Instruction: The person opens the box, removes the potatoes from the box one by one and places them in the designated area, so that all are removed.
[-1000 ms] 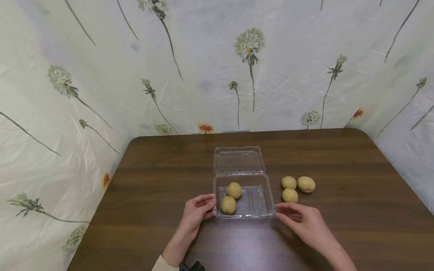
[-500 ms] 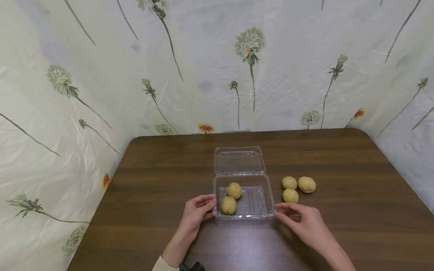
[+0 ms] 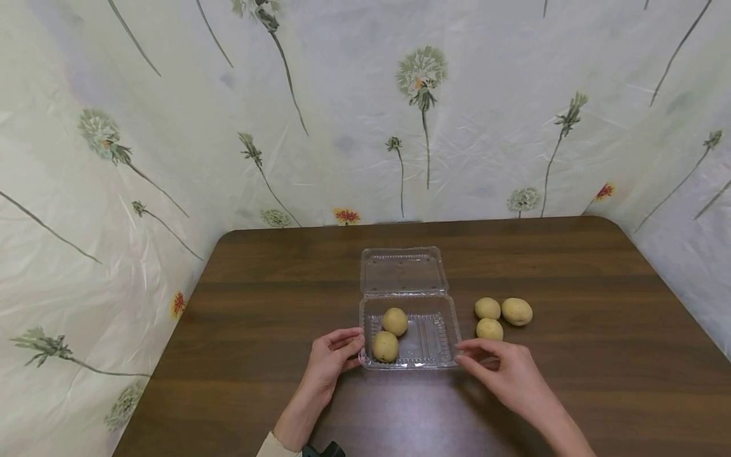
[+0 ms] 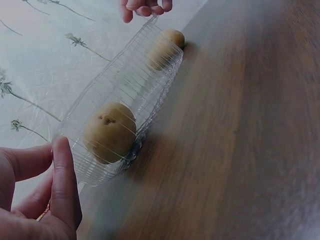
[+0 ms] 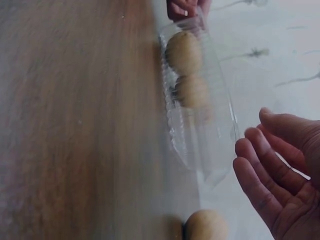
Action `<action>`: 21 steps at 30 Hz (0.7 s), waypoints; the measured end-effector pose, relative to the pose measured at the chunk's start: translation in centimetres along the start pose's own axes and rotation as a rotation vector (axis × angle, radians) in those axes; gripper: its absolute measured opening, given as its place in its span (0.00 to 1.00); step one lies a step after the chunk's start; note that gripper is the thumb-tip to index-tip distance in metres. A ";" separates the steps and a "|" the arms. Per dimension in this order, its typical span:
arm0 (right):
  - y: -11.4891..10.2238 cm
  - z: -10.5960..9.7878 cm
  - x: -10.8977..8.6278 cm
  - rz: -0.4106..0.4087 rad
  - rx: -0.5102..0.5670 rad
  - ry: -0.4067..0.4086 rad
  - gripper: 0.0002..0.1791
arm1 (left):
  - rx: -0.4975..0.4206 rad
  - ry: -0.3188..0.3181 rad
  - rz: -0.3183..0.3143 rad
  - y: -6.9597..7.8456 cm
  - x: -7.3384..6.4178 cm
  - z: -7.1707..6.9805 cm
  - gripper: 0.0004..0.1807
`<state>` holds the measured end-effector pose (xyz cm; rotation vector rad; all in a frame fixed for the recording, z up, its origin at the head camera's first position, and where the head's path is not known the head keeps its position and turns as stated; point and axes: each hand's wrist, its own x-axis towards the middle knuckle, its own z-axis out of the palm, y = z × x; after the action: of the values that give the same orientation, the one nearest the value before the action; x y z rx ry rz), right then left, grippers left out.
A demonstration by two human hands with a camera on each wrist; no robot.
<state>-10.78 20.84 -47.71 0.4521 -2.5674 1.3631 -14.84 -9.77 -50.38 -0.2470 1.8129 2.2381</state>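
Directly before me on a dark wooden table [image 3: 274, 285], a clear container [image 3: 425, 343] stands with its lid [image 3: 403, 270] folded back, two potatoes [image 3: 385, 346] inside at the left. My left hand [image 3: 330, 362] pinches its left wall; my right hand [image 3: 508, 368] — fingers loosely parted — is at its front right corner, contact unclear, with three more potatoes [image 3: 516, 311] just beyond.
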 end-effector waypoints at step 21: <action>-1.2 1.1 2.0 -0.071 0.019 -0.071 0.10 | 0.009 -0.005 -0.001 0.0 0.0 -0.1 0.20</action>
<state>-12.28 19.00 -46.78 0.6000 -2.5698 1.3719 -14.85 -9.81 -50.44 -0.2402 1.8194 2.2278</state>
